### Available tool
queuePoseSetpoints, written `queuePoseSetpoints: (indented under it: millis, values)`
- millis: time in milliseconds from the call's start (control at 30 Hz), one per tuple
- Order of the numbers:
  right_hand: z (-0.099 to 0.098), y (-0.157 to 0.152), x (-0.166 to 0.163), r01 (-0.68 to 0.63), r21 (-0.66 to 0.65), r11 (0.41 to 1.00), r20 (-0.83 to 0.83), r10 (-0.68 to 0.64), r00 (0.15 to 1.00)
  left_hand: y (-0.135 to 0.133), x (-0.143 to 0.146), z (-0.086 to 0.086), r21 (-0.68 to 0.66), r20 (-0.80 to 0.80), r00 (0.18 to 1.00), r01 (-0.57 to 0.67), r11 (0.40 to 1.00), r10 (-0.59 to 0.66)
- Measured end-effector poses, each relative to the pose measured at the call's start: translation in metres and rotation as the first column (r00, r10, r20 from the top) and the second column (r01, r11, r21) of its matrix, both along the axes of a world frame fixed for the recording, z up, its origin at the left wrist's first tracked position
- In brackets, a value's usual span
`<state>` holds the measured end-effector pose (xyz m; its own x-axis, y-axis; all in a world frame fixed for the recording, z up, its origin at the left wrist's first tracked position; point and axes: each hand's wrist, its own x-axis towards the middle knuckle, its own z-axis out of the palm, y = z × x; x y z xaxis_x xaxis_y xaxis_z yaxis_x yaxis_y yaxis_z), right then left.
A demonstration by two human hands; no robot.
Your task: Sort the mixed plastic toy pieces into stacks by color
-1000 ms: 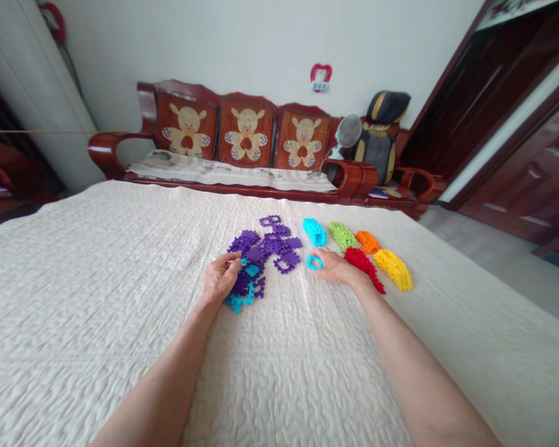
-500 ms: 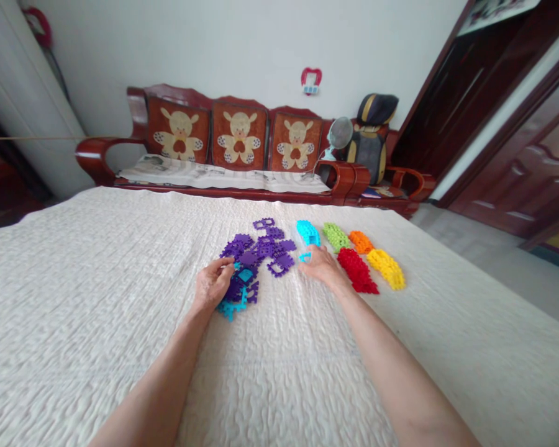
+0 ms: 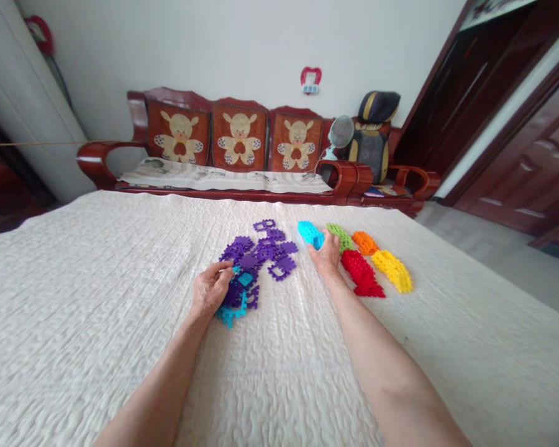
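Note:
A loose heap of purple and cyan plastic interlocking tiles [image 3: 256, 257] lies on the white quilted bed [image 3: 97, 298]. My left hand [image 3: 209, 288] rests at the heap's near left edge, fingers curled in a pinch on a tile there. My right hand [image 3: 327, 251] reaches to the stack of cyan tiles [image 3: 308, 233] and presses a cyan tile against its near end, fingers closed on it. To the right lie sorted stacks: green [image 3: 340, 236], orange [image 3: 366, 242], red [image 3: 361, 273] and yellow [image 3: 394, 271].
A dark wooden sofa [image 3: 242, 149] with bear-print cushions stands behind the bed, with a small fan [image 3: 342, 131] and a backpack [image 3: 375, 133] at its right end. Dark wooden doors [image 3: 517, 136] are at the right.
My right hand has carried a cyan tile from the bed surface up and right to the cyan stack. My left hand stays at the heap's edge.

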<state>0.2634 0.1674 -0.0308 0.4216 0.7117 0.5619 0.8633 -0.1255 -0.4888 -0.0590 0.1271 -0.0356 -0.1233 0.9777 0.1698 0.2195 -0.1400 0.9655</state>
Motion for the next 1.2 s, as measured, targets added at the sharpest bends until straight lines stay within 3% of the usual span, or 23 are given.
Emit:
queuePoseSetpoints:
  millis: [333,400,500,633,767,867,967,1033,1200]
  values:
    - [0.012,-0.005,-0.008,0.037,-0.088,0.995,0.032,-0.034,0.999,0.005,-0.002,0.008,-0.06,0.312,0.946,-0.074,0.995,0.089]
    - [0.015,-0.006,-0.012,-0.023,-0.032,0.999,0.067,0.025,0.997,0.008,-0.003,0.006,-0.039,0.319,0.94,-0.116,0.992,0.123]
    - [0.019,-0.006,-0.024,-0.215,0.047,0.975,0.122,0.208,0.97,0.011,-0.004,0.002,0.008,0.294,0.935,-0.209,0.978,0.198]
    - [0.021,-0.009,-0.052,-0.513,0.057,0.857,0.162,0.499,0.852,0.011,-0.003,0.0,0.039,0.254,0.937,-0.258,0.965,0.24]
    - [0.026,-0.019,-0.086,-0.771,-0.005,0.637,0.154,0.762,0.629,0.009,-0.002,0.0,0.026,0.213,0.959,-0.195,0.98,0.185]
    - [0.035,-0.032,-0.114,-0.886,-0.091,0.455,0.102,0.889,0.446,0.009,-0.002,0.001,0.003,0.247,0.951,-0.196,0.981,0.189]
    - [0.044,-0.05,-0.14,-0.913,-0.25,0.321,0.063,0.947,0.315,0.01,-0.004,0.002,-0.012,0.309,0.927,-0.22,0.975,0.213]
    - [0.046,-0.06,-0.152,-0.89,-0.361,0.279,0.059,0.959,0.277,0.011,-0.004,0.003,-0.015,0.33,0.918,-0.229,0.973,0.221]
    - [0.043,-0.067,-0.16,-0.845,-0.432,0.316,0.07,0.945,0.318,0.011,-0.004,0.002,-0.021,0.341,0.915,-0.222,0.975,0.216]
